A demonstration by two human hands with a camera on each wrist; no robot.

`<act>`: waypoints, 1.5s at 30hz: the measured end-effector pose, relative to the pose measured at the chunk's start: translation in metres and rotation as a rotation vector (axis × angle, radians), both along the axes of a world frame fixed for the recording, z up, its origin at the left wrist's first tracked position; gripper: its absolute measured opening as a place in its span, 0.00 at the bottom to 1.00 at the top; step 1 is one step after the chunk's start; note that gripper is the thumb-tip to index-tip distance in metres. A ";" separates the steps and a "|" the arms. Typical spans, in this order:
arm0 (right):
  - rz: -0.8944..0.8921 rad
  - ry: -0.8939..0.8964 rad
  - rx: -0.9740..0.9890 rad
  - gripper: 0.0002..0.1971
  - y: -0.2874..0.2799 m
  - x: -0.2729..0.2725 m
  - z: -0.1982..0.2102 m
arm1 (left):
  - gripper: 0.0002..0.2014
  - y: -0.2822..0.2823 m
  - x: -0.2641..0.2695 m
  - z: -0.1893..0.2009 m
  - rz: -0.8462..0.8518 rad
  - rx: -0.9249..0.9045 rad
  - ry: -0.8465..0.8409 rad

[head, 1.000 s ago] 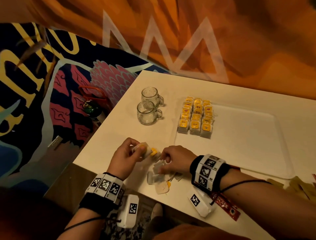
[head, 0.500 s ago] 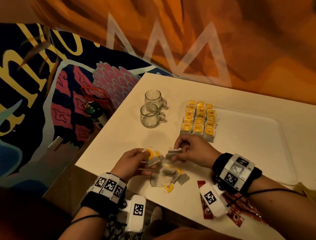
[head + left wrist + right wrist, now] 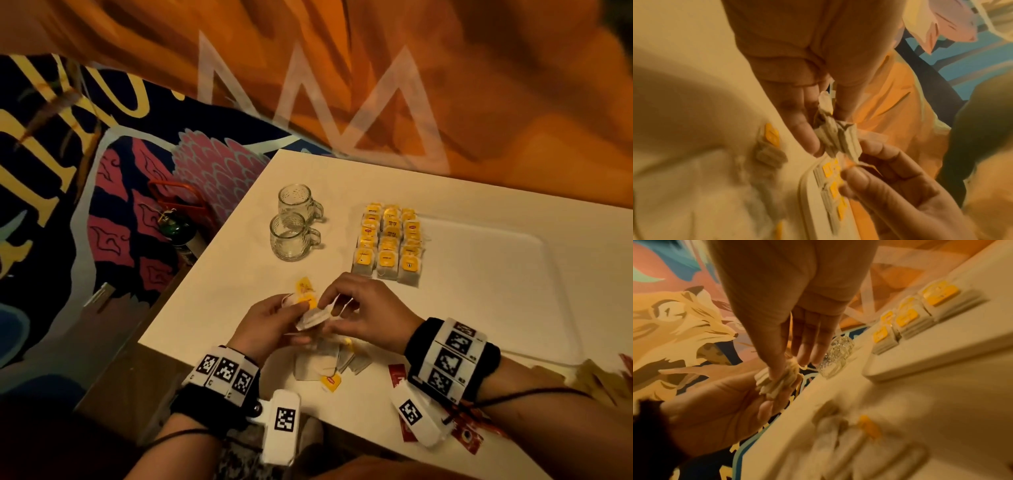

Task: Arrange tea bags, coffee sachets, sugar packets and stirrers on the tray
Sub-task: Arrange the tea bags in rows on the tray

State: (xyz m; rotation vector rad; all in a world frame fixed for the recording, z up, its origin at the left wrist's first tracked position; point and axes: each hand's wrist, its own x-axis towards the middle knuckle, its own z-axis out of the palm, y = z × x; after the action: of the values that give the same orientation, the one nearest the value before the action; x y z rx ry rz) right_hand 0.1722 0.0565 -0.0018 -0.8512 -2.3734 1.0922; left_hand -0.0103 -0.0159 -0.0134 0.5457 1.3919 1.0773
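Both hands meet just above the near left part of the white table (image 3: pixel 219 274), working a small bundle of pale paper tea bags with yellow tags (image 3: pixel 310 313). The left hand (image 3: pixel 270 325) curls its fingers and thumb round the bundle from the left, and the right hand (image 3: pixel 363 313) pinches its right end between thumb and forefinger; the wrist views show the bags fanned unevenly between the fingertips. To do this step well, I judge the bags should be squared into one flat stack with tags facing up before they travel, since strings look ready to snag. The large white rectangular tray (image 3: pixel 496 291) lies to the right, with three neat rows of yellow-tagged tea bags (image 3: pixel 388 245) along its far left edge; the new stack belongs beside them in the same orientation. More loose tea bags (image 3: pixel 329 365) lie on the table just near of the hands, and red sachets (image 3: pixel 397 373) lie by the right wrist. Two clear glass mugs (image 3: pixel 294 226) stand left of the tray, worth avoiding.
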 end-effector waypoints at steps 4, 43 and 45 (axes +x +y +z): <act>0.155 -0.280 0.047 0.13 -0.002 -0.005 -0.009 | 0.03 -0.006 -0.020 -0.006 0.158 0.013 0.158; -0.319 -0.118 -0.186 0.03 0.040 0.041 -0.014 | 0.06 0.040 -0.015 -0.013 -0.065 0.146 0.344; -0.309 -0.167 -0.233 0.03 0.045 0.038 -0.018 | 0.05 0.048 -0.015 -0.014 -0.081 0.146 0.346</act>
State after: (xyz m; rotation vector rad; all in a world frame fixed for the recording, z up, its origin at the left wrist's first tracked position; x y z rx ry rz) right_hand 0.2101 0.1018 -0.0203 -1.3876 -2.1684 1.2207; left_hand -0.0251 0.0321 -0.0279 0.9211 1.5806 1.0575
